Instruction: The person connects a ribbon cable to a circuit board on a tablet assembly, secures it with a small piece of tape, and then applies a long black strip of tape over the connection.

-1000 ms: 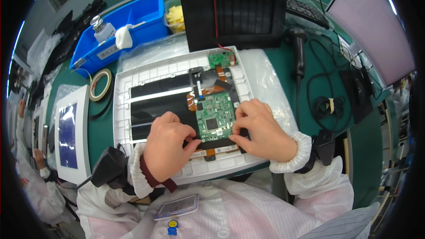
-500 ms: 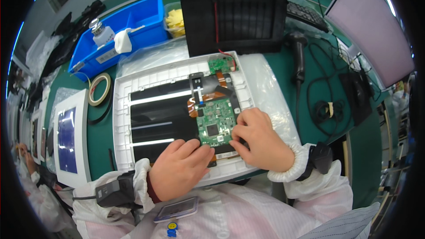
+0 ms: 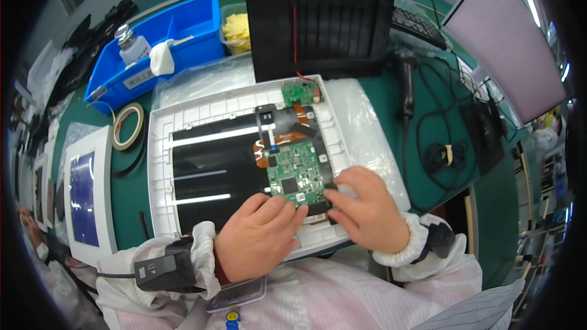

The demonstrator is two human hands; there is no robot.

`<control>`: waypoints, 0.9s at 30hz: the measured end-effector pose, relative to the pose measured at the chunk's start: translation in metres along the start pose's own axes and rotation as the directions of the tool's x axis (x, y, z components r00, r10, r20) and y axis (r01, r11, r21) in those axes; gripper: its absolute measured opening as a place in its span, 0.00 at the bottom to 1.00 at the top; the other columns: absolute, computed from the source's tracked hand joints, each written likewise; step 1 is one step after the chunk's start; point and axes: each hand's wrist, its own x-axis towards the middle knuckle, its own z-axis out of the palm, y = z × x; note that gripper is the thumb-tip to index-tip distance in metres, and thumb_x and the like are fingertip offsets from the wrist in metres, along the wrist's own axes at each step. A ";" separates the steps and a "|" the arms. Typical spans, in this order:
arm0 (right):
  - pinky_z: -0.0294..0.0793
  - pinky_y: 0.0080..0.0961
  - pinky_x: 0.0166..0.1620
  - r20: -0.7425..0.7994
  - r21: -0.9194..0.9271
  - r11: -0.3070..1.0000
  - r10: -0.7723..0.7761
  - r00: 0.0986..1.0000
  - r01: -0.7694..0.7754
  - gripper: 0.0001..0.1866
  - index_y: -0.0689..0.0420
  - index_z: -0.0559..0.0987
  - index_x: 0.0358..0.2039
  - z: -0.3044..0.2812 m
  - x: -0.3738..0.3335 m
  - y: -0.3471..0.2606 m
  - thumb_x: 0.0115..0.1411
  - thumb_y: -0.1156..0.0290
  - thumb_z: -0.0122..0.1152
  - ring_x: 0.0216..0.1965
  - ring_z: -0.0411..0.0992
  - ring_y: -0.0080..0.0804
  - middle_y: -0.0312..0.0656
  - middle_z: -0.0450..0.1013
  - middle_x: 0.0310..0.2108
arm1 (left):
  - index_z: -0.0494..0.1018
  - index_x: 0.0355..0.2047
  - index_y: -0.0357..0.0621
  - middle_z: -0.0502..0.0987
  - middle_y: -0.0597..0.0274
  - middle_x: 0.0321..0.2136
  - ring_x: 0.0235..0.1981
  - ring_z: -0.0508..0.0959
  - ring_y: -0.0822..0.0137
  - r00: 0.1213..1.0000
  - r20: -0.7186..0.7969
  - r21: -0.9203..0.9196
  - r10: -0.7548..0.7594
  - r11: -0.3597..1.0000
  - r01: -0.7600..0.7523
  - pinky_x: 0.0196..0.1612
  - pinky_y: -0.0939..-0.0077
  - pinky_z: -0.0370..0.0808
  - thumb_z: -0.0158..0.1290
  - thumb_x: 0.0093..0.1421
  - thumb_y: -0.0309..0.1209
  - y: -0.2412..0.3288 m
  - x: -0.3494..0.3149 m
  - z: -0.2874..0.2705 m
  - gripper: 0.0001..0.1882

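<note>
A green circuit board lies on the black back of a panel set in a white plastic frame. My left hand rests at the board's lower edge, its fingers bent and close together; anything under the fingertips is hidden. My right hand is by the board's lower right corner, thumb and fingers apart, with fingertips at the edge and nothing visible between them. Orange flat cables run above the board. A smaller green board with a red wire sits in the frame's top right corner.
Behind the frame stands a large black panel. A blue bin with a bottle, a tape roll and a white-framed screen are to the left. A scanner, coiled cable and monitor stand right.
My right thumb and fingers have spread from a pinch at the board's corner. My left hand has shifted slightly right along the lower edge. The whole view has shifted a little.
</note>
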 end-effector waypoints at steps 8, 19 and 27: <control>0.60 0.38 0.51 0.240 -0.141 0.987 -0.045 0.970 0.081 0.29 0.66 0.72 0.42 0.003 -0.022 -0.016 0.44 0.57 0.61 0.53 0.59 0.42 0.46 0.62 0.53 | 0.68 0.42 0.34 0.67 0.64 0.37 0.41 0.64 0.69 1.000 -0.003 0.024 -0.024 0.999 0.024 0.43 0.75 0.61 0.54 0.47 0.37 0.002 -0.003 -0.004 0.24; 0.57 0.37 0.54 0.220 -0.205 0.969 -0.091 0.971 0.137 0.28 0.62 0.71 0.46 0.009 -0.028 -0.030 0.50 0.53 0.56 0.53 0.62 0.39 0.45 0.65 0.51 | 0.69 0.37 0.32 0.66 0.59 0.41 0.38 0.64 0.67 0.990 0.045 0.068 -0.133 0.989 0.129 0.37 0.76 0.61 0.55 0.45 0.36 0.008 -0.020 -0.012 0.23; 0.56 0.34 0.56 0.236 -0.183 0.973 -0.097 0.967 0.142 0.31 0.64 0.70 0.47 0.021 -0.027 -0.036 0.51 0.50 0.54 0.54 0.62 0.37 0.47 0.65 0.51 | 0.63 0.48 0.33 0.65 0.48 0.51 0.53 0.65 0.56 0.995 0.049 -0.119 -0.089 0.988 0.094 0.54 0.66 0.61 0.56 0.46 0.36 0.010 -0.027 0.000 0.30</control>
